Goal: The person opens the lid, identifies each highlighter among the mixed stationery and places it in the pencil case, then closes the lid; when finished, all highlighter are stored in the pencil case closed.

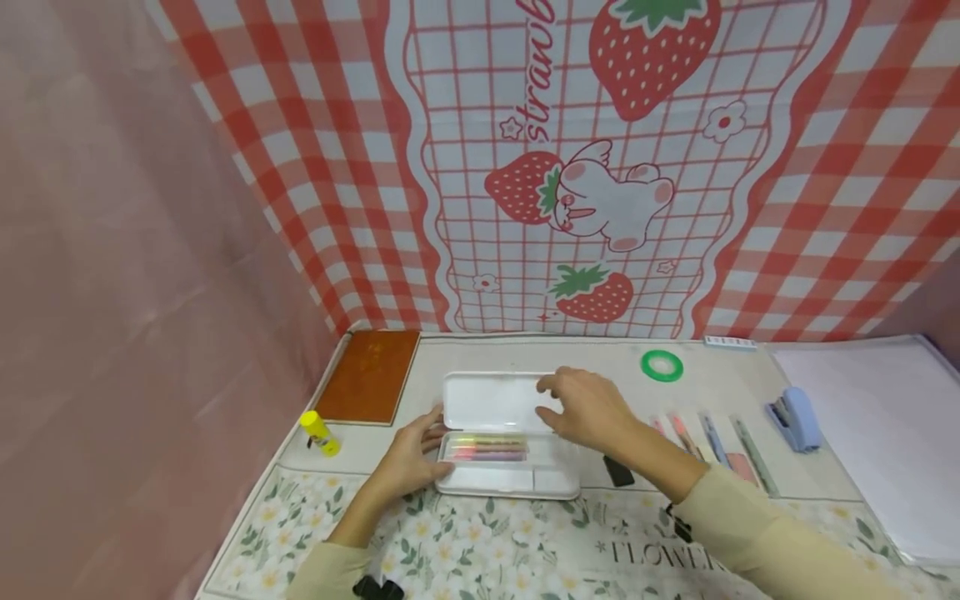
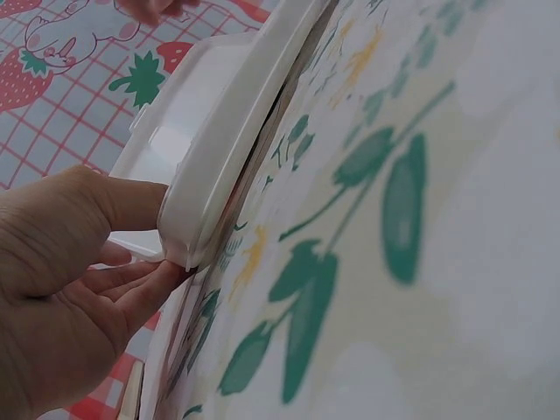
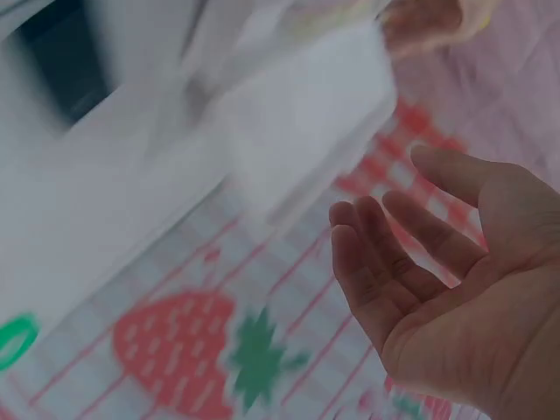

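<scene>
A white pencil case (image 1: 504, 492) stands with its lid (image 1: 491, 402) raised on the table. Inside, a clear inner tray (image 1: 534, 451) carries several coloured pens (image 1: 487, 448). My left hand (image 1: 411, 454) pinches the case's left end; in the left wrist view its thumb (image 2: 136, 203) presses the side wall while fingertips reach beneath the edge. Over the right part of the lid hovers my right hand (image 1: 592, 407), its fingers loosely bent. In the right wrist view nothing lies between the right hand's thumb and fingers (image 3: 376, 254).
Left of the case are a brown notebook (image 1: 371, 375) and a yellow glue stick (image 1: 320, 433). To the right lie a black eraser-like block (image 1: 618, 471), several pens (image 1: 756, 457), a blue stapler (image 1: 795, 421), green tape (image 1: 662, 365) and a white board (image 1: 877, 442).
</scene>
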Action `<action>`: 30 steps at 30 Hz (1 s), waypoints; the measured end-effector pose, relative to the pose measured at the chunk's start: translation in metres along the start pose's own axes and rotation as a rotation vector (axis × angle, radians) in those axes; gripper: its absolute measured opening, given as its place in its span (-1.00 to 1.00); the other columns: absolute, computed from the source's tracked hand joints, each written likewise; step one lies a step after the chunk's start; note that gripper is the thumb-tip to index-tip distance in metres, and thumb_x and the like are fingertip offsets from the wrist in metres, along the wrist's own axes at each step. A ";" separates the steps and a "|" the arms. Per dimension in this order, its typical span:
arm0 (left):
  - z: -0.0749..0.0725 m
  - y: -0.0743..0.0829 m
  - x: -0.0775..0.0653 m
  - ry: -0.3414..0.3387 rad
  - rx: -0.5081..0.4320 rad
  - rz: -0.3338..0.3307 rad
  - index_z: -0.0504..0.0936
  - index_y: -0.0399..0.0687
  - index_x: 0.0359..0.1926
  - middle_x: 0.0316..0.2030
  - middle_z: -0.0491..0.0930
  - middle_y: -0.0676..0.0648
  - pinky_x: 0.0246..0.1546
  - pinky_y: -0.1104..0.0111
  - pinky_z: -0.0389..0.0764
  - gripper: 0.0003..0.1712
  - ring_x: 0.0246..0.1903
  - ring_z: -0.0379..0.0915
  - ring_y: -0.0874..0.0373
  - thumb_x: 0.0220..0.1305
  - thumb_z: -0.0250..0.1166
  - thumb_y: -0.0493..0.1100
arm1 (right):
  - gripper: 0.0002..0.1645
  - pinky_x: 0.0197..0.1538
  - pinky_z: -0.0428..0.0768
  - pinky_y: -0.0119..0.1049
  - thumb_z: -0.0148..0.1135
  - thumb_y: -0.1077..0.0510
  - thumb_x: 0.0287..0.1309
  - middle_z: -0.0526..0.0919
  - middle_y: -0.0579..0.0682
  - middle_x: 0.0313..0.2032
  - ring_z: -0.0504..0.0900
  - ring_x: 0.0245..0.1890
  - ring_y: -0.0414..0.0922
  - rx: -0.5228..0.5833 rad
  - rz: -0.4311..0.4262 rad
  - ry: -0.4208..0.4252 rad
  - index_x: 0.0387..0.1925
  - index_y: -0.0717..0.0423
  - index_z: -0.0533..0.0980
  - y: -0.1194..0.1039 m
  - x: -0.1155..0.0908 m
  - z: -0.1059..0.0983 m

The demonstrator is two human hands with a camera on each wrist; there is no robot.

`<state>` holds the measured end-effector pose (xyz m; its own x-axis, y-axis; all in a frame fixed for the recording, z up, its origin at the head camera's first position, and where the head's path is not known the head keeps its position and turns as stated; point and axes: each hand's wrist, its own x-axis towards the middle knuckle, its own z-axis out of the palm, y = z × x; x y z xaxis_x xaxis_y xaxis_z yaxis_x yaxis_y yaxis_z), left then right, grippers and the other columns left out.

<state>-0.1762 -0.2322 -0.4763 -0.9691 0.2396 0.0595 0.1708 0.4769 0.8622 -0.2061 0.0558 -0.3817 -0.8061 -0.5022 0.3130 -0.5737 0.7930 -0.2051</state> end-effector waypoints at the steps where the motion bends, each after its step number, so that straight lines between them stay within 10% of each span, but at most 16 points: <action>1: 0.000 -0.001 -0.001 0.003 0.005 0.005 0.06 -0.38 0.39 0.14 0.39 -0.37 0.11 0.21 0.54 0.05 0.11 0.43 -0.21 -0.12 0.42 -0.50 | -0.65 -0.61 0.48 -0.42 0.41 -0.01 -0.05 0.65 -0.06 -0.38 0.55 -0.52 -0.20 -0.004 0.020 0.006 -0.19 0.03 0.65 0.008 -0.004 -0.005; 14: 0.000 0.000 -0.001 0.002 0.008 0.004 0.08 -0.39 0.38 0.16 0.37 -0.36 0.10 0.29 0.56 0.07 0.10 0.44 -0.20 -0.16 0.45 -0.48 | -0.51 -0.67 0.41 -0.35 0.40 0.01 -0.04 0.68 0.11 -0.33 0.47 -0.61 -0.16 -0.026 0.266 -0.052 -0.08 0.19 0.60 0.092 -0.044 -0.053; 30: -0.002 -0.002 -0.001 -0.019 -0.008 0.037 0.03 -0.45 0.38 0.16 0.36 -0.38 0.13 0.26 0.53 0.06 0.11 0.42 -0.21 -0.12 0.41 -0.51 | -0.82 -0.63 0.38 -0.27 0.33 0.12 -0.09 0.52 -0.06 -0.63 0.41 -0.64 -0.13 0.040 0.405 -0.275 -0.57 0.15 0.55 0.113 -0.063 0.003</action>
<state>-0.1761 -0.2347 -0.4772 -0.9585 0.2729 0.0820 0.2051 0.4609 0.8634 -0.2207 0.1761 -0.4273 -0.9709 -0.2332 -0.0548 -0.2072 0.9322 -0.2968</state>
